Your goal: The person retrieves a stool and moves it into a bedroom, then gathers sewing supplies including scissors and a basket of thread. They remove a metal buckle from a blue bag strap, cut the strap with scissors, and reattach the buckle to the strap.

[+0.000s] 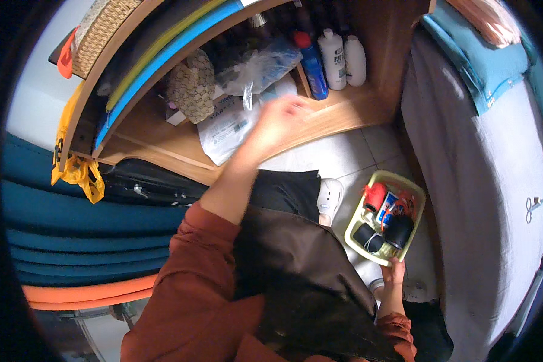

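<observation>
My left hand (280, 117), smeared by motion, reaches over the front of the wooden shelf (338, 114). Its fingers are too blurred to read. Beside it lie a white plastic bag with print (223, 133) and a crumpled clear bag (256, 75). Down at the right, my right hand (394, 271) grips the near rim of a pale yellow-green basket (351, 232). In this basket sit a red roll-like item (375, 197), a black rounded item (398, 231), a dark item with a white cord (368, 238) and a small blue-and-white package (386, 205).
A blue bottle with a red cap (314, 66) and two white bottles (332, 60) stand on the shelf, near a patterned bag (191, 84). A bed with a grey cover (464, 181) borders the right side. A white clog (329, 199) is on the tiled floor.
</observation>
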{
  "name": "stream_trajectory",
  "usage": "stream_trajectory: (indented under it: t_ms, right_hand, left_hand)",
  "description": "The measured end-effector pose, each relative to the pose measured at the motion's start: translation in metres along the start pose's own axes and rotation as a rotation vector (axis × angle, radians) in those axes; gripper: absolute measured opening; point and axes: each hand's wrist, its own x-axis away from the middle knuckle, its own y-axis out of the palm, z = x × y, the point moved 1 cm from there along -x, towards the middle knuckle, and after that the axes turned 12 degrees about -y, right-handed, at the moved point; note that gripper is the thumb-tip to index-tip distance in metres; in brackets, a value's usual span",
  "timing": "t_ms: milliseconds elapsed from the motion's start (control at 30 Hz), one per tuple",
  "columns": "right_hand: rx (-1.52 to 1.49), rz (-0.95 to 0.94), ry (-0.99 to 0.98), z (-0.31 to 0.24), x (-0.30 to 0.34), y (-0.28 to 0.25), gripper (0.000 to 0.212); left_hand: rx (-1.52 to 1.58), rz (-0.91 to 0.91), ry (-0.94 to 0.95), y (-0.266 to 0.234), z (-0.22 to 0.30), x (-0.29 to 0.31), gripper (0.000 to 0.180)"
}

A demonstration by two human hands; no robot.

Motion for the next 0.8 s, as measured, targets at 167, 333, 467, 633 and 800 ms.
stream_trajectory:
  t_ms: [167,333,467,633,800]
  right_hand:
    - [0.020,0.197,0.069,0.010,-0.005,-0.020,0.047]
    - [0.226,0.397,0.210,0.029,-0.024,-0.046,0.033]
    - [1.284,0.098,0.343,0.043,-0.060,-0.115,0.030]
    - [1.320,0.319,-0.241,0.037,-0.059,-0.075,0.042]
    - [1.429,0.379,-0.248,0.026,-0.066,-0.041,0.042]
  left_hand:
    - [-0.099,0.896,0.012,-0.121,-0.109,-0.033,0.040]
    - [-0.818,1.105,0.247,-0.179,-0.118,-0.085,0.071]
    - [-0.774,0.866,0.031,-0.189,-0.117,-0.121,0.083]
    - [-0.960,1.001,0.014,-0.183,-0.127,-0.091,0.078]
    - [-0.619,0.864,0.474,-0.149,-0.060,0.026,0.039]
